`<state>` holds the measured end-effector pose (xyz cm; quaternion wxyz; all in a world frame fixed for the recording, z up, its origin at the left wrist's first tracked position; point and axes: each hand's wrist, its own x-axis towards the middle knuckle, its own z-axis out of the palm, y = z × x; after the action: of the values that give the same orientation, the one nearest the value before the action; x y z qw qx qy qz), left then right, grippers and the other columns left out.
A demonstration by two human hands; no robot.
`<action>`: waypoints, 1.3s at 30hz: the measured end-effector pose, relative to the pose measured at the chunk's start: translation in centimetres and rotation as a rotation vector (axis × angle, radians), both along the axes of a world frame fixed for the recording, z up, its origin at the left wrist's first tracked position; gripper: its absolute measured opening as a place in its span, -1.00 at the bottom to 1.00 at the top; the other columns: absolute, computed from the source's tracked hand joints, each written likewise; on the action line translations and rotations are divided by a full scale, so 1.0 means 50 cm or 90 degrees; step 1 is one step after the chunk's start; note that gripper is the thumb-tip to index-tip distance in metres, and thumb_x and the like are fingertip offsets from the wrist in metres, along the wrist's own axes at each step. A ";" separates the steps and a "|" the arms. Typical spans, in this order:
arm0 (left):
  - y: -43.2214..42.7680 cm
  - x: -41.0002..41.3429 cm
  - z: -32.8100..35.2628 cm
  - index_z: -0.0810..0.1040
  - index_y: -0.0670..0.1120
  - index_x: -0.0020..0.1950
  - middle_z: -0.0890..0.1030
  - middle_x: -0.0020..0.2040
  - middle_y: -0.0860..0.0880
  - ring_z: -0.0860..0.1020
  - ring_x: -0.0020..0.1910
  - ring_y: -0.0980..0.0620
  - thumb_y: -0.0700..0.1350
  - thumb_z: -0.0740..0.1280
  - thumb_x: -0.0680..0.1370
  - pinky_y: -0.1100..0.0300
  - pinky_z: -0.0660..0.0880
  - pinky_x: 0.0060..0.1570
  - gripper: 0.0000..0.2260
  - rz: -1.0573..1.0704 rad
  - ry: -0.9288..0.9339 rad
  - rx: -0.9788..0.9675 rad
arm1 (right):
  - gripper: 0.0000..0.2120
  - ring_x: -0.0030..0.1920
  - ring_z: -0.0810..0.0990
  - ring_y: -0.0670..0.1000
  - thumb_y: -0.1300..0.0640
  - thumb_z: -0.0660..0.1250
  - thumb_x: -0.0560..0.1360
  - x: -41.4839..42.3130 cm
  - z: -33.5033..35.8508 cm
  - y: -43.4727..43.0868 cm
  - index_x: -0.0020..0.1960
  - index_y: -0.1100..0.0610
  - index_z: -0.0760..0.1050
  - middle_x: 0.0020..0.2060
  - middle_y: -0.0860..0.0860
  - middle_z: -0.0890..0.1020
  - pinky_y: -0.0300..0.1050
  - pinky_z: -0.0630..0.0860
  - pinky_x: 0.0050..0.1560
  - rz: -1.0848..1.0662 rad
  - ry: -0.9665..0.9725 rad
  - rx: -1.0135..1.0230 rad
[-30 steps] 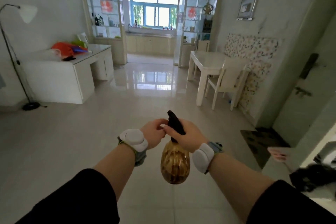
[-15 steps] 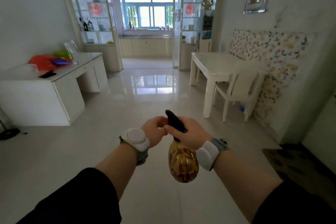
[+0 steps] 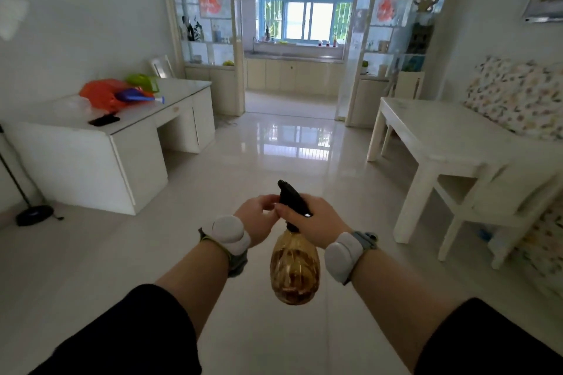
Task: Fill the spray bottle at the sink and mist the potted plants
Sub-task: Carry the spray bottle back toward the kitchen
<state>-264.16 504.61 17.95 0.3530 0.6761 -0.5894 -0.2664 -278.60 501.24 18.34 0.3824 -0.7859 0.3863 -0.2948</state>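
Note:
An amber spray bottle (image 3: pixel 295 271) with a black trigger head hangs in front of me at waist height. My right hand (image 3: pixel 313 221) is closed around its black head and neck. Beside it, my left hand (image 3: pixel 259 219) has its fingers curled, its fingertips touching the black head. Whether the bottle holds water I cannot tell. Far ahead, through an open doorway, a kitchen counter with a faucet (image 3: pixel 254 43) runs under a window. A small green plant (image 3: pixel 364 65) stands on a shelf right of the doorway.
A white desk (image 3: pixel 128 143) with orange and green items and a dark phone stands on the left. On the right are a white dining table (image 3: pixel 441 134) and a chair (image 3: pixel 499 204). A floor lamp base (image 3: pixel 35 215) sits far left. Glossy tiled floor leads toward the doorway.
The view has turned left and moved forward toward the kitchen; the desk and table are nearer. Both hands keep the same hold on the bottle.

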 end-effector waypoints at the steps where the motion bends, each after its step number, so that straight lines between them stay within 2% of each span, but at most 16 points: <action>1: -0.057 0.028 -0.002 0.48 -0.04 0.30 0.55 0.19 -0.06 0.51 0.04 0.03 -0.12 0.18 0.57 0.19 0.41 0.03 -0.69 -0.013 -0.003 0.003 | -0.84 -0.15 0.59 -0.13 -0.10 0.32 0.50 0.025 -0.003 -0.054 0.04 -0.08 0.49 -0.21 -0.15 0.59 -0.28 0.49 -0.14 -0.006 -0.005 0.000; 5: -0.326 0.128 0.007 0.49 -0.04 0.30 0.56 0.21 -0.06 0.51 0.17 -0.03 -0.16 0.17 0.57 0.11 0.44 0.16 -0.69 -0.051 0.001 0.052 | -0.83 -0.16 0.58 -0.11 -0.09 0.32 0.51 0.122 -0.005 -0.296 0.06 -0.06 0.46 -0.21 -0.14 0.57 -0.21 0.51 -0.10 -0.030 0.014 -0.003; 6: -0.343 0.133 0.016 0.49 -0.04 0.30 0.57 0.21 -0.06 0.51 0.18 -0.04 -0.17 0.17 0.57 0.10 0.44 0.17 -0.69 -0.060 0.004 0.054 | -0.80 -0.16 0.57 -0.09 -0.08 0.32 0.51 0.125 0.005 -0.312 0.07 -0.03 0.47 -0.21 -0.13 0.57 -0.21 0.51 -0.11 -0.032 0.017 -0.016; 8: -0.468 0.154 0.028 0.49 -0.03 0.30 0.57 0.21 -0.08 0.51 0.19 -0.05 -0.19 0.16 0.57 0.07 0.44 0.20 -0.68 -0.088 0.018 0.064 | -0.75 -0.18 0.55 -0.12 -0.07 0.32 0.51 0.147 0.013 -0.433 0.12 0.04 0.50 -0.20 -0.11 0.56 -0.27 0.47 -0.16 -0.052 0.018 -0.018; 10: -0.599 0.166 0.019 0.48 -0.02 0.31 0.57 0.19 -0.09 0.51 0.17 -0.06 -0.21 0.15 0.56 0.07 0.44 0.16 -0.65 -0.100 0.019 0.071 | -0.71 -0.18 0.52 -0.20 -0.06 0.32 0.52 0.163 0.008 -0.557 0.15 0.07 0.50 -0.19 -0.13 0.55 -0.37 0.40 -0.20 -0.076 0.018 -0.018; 13: -0.766 0.180 0.016 0.47 -0.04 0.31 0.60 0.10 -0.12 0.53 0.06 -0.05 -0.26 0.15 0.53 0.10 0.46 0.07 -0.62 -0.109 0.018 0.062 | -0.72 -0.18 0.52 -0.20 -0.07 0.31 0.52 0.179 0.002 -0.723 0.14 0.07 0.49 -0.19 -0.14 0.54 -0.39 0.38 -0.20 -0.091 0.018 -0.027; 16: -0.990 0.203 -0.007 0.47 -0.05 0.32 0.58 -0.02 -0.08 0.51 -0.06 -0.01 -0.28 0.15 0.52 0.10 0.47 0.01 -0.60 -0.115 0.011 0.060 | -0.68 -0.14 0.55 -0.11 -0.06 0.31 0.52 0.209 -0.028 -0.954 0.18 0.11 0.49 -0.13 -0.05 0.58 -0.34 0.43 -0.12 -0.079 0.032 -0.042; 17: -1.005 0.209 -0.008 0.46 -0.05 0.32 0.59 0.00 -0.09 0.51 -0.06 -0.01 -0.29 0.15 0.52 0.11 0.47 0.00 -0.60 -0.113 0.004 0.066 | -0.67 -0.10 0.56 -0.08 -0.06 0.32 0.52 0.210 -0.032 -0.976 0.19 0.11 0.49 -0.09 -0.02 0.59 -0.31 0.45 -0.09 -0.084 0.041 -0.045; 22: -1.325 0.312 0.025 0.45 -0.04 0.34 0.59 0.14 -0.17 0.54 0.09 -0.12 -0.33 0.14 0.51 0.12 0.45 0.03 -0.57 -0.045 -0.011 0.076 | -0.63 0.00 0.56 -0.01 -0.05 0.33 0.51 0.322 -0.007 -1.321 0.25 0.09 0.47 0.02 0.01 0.61 -0.13 0.49 0.08 -0.044 0.054 -0.060; 26: -1.487 0.396 0.036 0.42 -0.03 0.36 0.55 0.20 -0.13 0.53 0.10 -0.06 -0.33 0.12 0.53 0.16 0.43 0.05 -0.56 -0.020 0.001 0.074 | -0.66 -0.09 0.52 -0.10 -0.06 0.35 0.50 0.413 0.003 -1.498 0.22 0.05 0.48 -0.08 -0.10 0.56 -0.30 0.41 -0.09 -0.023 0.054 -0.064; 30: -1.712 0.508 0.016 0.44 -0.02 0.35 0.55 0.20 -0.10 0.50 0.07 -0.01 -0.31 0.13 0.52 0.19 0.43 0.04 -0.57 -0.009 -0.005 0.051 | -0.78 -0.18 0.57 -0.10 -0.07 0.34 0.49 0.519 -0.006 -1.734 0.08 -0.01 0.48 -0.20 -0.13 0.56 -0.19 0.52 -0.09 0.008 0.057 -0.058; 32: -1.830 0.562 0.000 0.47 -0.04 0.31 0.55 0.20 -0.07 0.50 0.09 0.00 -0.28 0.16 0.53 0.18 0.44 0.06 -0.62 -0.009 -0.001 0.042 | -0.86 -0.21 0.58 -0.14 -0.09 0.34 0.49 0.568 -0.014 -1.848 -0.02 -0.08 0.45 -0.24 -0.15 0.56 -0.25 0.53 -0.16 0.016 0.056 -0.054; 34: -1.966 0.618 -0.017 0.47 -0.06 0.27 0.56 0.17 -0.06 0.50 0.01 0.05 -0.25 0.18 0.53 0.20 0.45 0.01 -0.67 -0.006 0.026 0.046 | -0.88 -0.23 0.59 -0.15 -0.12 0.34 0.48 0.621 -0.025 -1.973 -0.06 -0.15 0.42 -0.25 -0.15 0.57 -0.33 0.50 -0.21 0.013 0.053 -0.044; 36: -2.048 0.646 -0.015 0.45 -0.06 0.24 0.58 0.11 -0.05 0.51 -0.06 0.07 -0.22 0.21 0.53 0.23 0.45 -0.06 -0.71 -0.004 0.055 0.054 | -0.86 -0.22 0.60 -0.16 -0.14 0.33 0.48 0.644 -0.019 -2.037 -0.03 -0.15 0.42 -0.23 -0.16 0.58 -0.34 0.51 -0.22 0.014 0.039 -0.045; 39: -2.222 0.679 0.000 0.44 -0.05 0.23 0.56 0.03 0.02 0.54 -0.08 0.07 -0.18 0.24 0.53 0.21 0.49 -0.05 -0.73 -0.017 0.081 0.058 | -0.79 -0.17 0.60 -0.14 -0.15 0.32 0.48 0.675 -0.009 -2.206 0.05 -0.10 0.44 -0.19 -0.15 0.59 -0.26 0.54 -0.13 -0.007 0.036 -0.035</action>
<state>-230.23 393.51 17.95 0.3548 0.6652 -0.5622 -0.3400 -244.87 390.96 17.88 0.3477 -0.8021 0.3928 -0.2854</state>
